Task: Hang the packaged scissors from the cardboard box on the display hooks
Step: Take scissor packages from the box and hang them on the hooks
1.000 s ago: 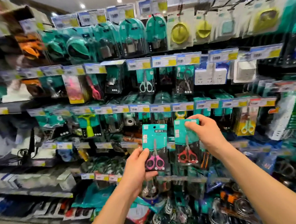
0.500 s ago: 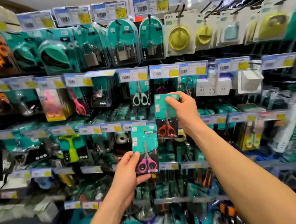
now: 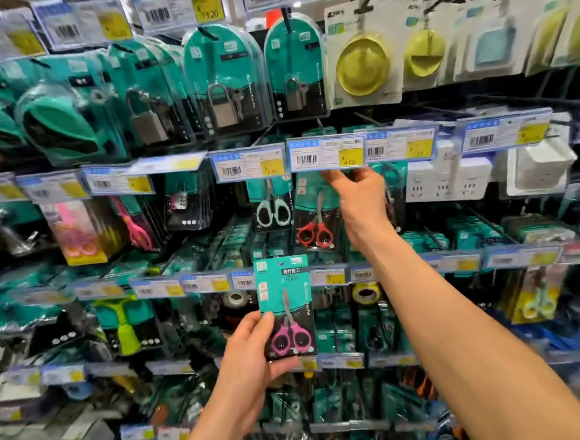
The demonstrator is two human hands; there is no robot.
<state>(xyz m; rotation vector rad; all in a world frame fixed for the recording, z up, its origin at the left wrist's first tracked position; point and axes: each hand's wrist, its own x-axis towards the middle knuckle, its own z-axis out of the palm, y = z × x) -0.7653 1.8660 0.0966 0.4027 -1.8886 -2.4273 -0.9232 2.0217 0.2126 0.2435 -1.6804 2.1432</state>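
Note:
My left hand [image 3: 247, 363] grips a teal card pack of pink-handled scissors [image 3: 285, 307] by its lower left edge, held upright in front of the middle shelf row. My right hand [image 3: 359, 197] is raised to the second row and pinches the top of a pack of red-handled scissors [image 3: 312, 218], just under the price tag marked 4.00 [image 3: 327, 152]. The pack's top and the hook behind the tag are hidden. A pack of pale green scissors [image 3: 272, 207] hangs on the hook to its left. The cardboard box is out of view.
Rows of hooks with price tags fill the wall. Padlock packs [image 3: 224, 83] and yellow round items [image 3: 361, 63] hang above. White socket adapters [image 3: 450, 177] hang right of my right hand. Tape rolls [image 3: 365, 292] and a green peeler [image 3: 126, 327] hang in lower rows.
My right hand has lifted the red scissors pack from the lower row up to the hook under the 4.00 tag. My left hand still holds the pink pack. The view has tilted upward.

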